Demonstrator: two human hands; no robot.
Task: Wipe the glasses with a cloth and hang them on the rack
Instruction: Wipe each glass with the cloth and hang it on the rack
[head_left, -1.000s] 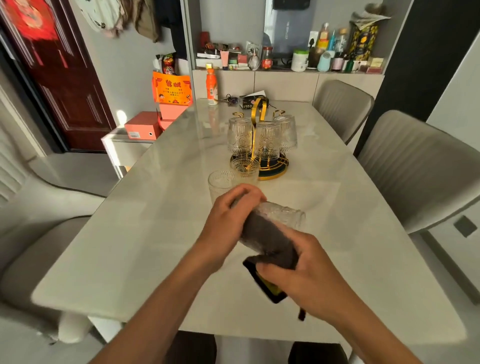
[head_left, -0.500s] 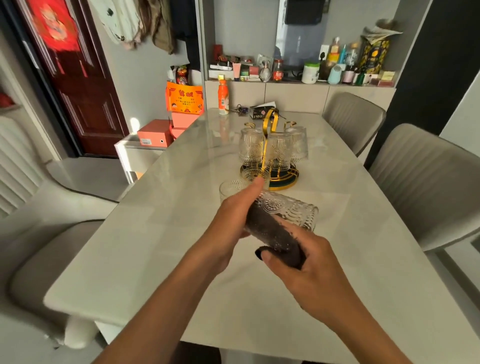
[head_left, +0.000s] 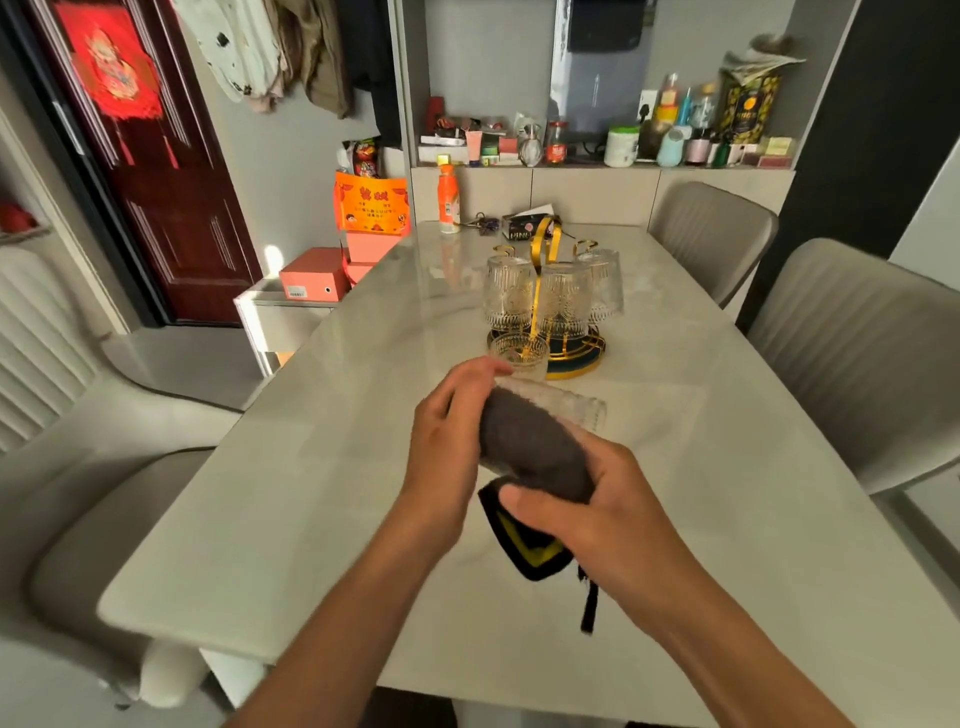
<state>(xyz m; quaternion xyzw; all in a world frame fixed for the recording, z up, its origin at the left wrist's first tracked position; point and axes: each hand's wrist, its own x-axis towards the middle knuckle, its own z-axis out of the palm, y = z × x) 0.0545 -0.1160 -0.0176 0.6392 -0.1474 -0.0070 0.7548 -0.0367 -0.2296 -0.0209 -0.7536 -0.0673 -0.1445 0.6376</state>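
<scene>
I hold a ribbed clear glass on its side above the table, mouth toward the right. My left hand grips its base end. My right hand presses a dark grey cloth with a black and yellow edge around the glass body. Behind them stands the gold rack on a round dark base, with three glasses hung upside down on it. Another glass stands upright on the table just in front of the rack.
The pale marble table runs away from me. An orange bottle and a small dark box sit at its far end. Grey chairs stand on the right, another chair on the left.
The cloth has slid along the glass and covers more of it, and its black and yellow edge hangs below my right hand again. My view has shifted slightly.
</scene>
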